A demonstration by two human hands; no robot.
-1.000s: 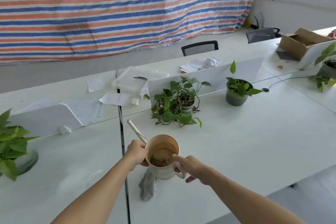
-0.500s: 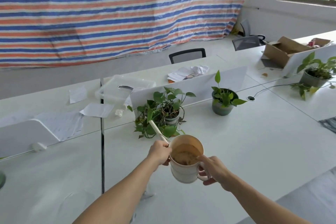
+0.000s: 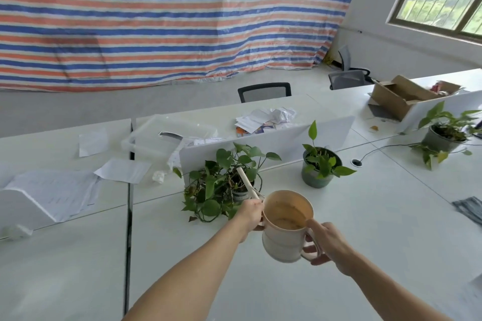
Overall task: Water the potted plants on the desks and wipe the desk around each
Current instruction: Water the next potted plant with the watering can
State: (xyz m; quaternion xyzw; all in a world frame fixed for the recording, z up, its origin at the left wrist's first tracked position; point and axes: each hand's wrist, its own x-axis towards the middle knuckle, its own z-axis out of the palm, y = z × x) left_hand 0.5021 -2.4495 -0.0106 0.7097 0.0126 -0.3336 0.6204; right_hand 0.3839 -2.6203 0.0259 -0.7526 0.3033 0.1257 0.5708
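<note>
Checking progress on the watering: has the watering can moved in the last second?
Yes. The watering can has gone forward toward the trailing potted plant; its spout, earlier short of the leaves, now overlaps them.

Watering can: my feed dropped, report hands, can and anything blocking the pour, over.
Left hand grips the spout base, right hand grips the handle. Watering can upright, water inside, spout over trailing potted plant. Nothing blocking.

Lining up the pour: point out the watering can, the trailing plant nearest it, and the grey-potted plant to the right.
watering can [image 3: 284,245]: head view, outer wall.
trailing plant [image 3: 210,186]: head view, broad leaf.
grey-potted plant [image 3: 313,181]: head view, pot's side.
</note>
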